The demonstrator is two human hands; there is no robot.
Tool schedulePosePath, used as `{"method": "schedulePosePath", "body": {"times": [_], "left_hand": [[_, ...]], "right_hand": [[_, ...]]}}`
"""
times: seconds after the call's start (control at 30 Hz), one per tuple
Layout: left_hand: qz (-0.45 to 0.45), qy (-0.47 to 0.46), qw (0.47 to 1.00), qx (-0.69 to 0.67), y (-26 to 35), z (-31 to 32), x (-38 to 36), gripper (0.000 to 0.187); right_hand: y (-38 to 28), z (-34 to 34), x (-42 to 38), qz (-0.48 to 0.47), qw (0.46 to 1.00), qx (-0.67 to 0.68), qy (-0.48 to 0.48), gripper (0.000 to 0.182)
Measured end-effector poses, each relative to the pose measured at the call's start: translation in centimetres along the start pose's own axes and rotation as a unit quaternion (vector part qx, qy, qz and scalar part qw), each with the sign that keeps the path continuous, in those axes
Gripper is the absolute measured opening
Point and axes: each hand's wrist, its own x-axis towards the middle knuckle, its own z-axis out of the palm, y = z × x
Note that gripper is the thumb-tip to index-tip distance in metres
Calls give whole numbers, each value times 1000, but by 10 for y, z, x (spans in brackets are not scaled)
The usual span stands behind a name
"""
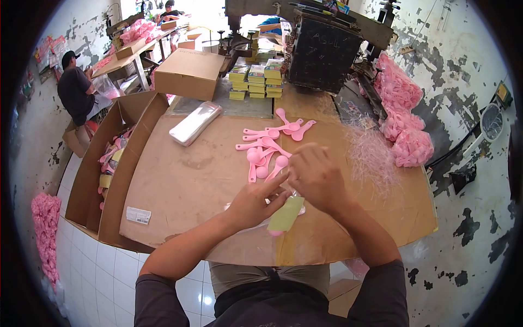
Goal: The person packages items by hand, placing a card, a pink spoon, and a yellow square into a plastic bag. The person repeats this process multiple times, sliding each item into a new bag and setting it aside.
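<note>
Between my hands hangs a small see-through packet with a yellow-green card [286, 214] in it and a pink piece poking out below the card. My left hand [257, 203] is closed at the packet's upper edge, thumb and fingers pressed together. Just above and to the right, my right hand [317, 177] is curled with bent fingers near the packet's top; its fingertips are hidden. Beyond them lies a loose pile of pink measuring spoons [267, 143]. Under the packet, a see-through plastic sheet or bag partly shows on the cardboard-covered table.
A stack of plastic bags [196, 123] lies at the back left. An open carton [117, 169] with packets stands left. Behind are yellow card stacks [256, 79], a closed carton [188, 71] and a dark machine [321, 60]. Plastic strips [376, 152] lie right. A person [76, 90] sits far left.
</note>
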Motion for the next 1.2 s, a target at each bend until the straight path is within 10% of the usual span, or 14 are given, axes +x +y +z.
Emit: {"method": "schedulePosePath", "body": {"times": [0.1,0.13,0.17,0.23,0.4,0.5,0.6,0.8,1.0,1.2], "left_hand": [[-36,-8,997,-65,2,-5,4,43],[-53,-8,994,-97,1,-6,5,42],[-79,-10,987,-141,0,-7,6,43],[-130,-18,965,-228,-4,-7,8,43],[-151,4,952,-267,-17,-3,9,43],[-149,-5,949,-278,-15,-4,9,43],[-166,-13,948,-270,-14,-8,12,44],[-151,17,951,-269,-13,-2,12,44],[-173,6,935,-308,-10,-8,15,44],[-183,-6,940,-289,-21,-3,13,37]], "right_hand": [[33,-15,-13,-21,999,-22,-36,14],[42,-28,-18,148,950,261,-81,9],[52,-42,-27,302,794,514,-118,7],[96,-71,-64,333,654,670,-112,15],[219,-50,-156,456,881,125,-23,20],[234,-40,-199,256,931,-261,-6,30],[172,-56,-153,302,928,-219,-18,37],[47,-14,-73,322,832,428,-142,41],[23,17,-54,334,689,628,-140,31],[29,13,-55,355,700,605,-132,24]]}}
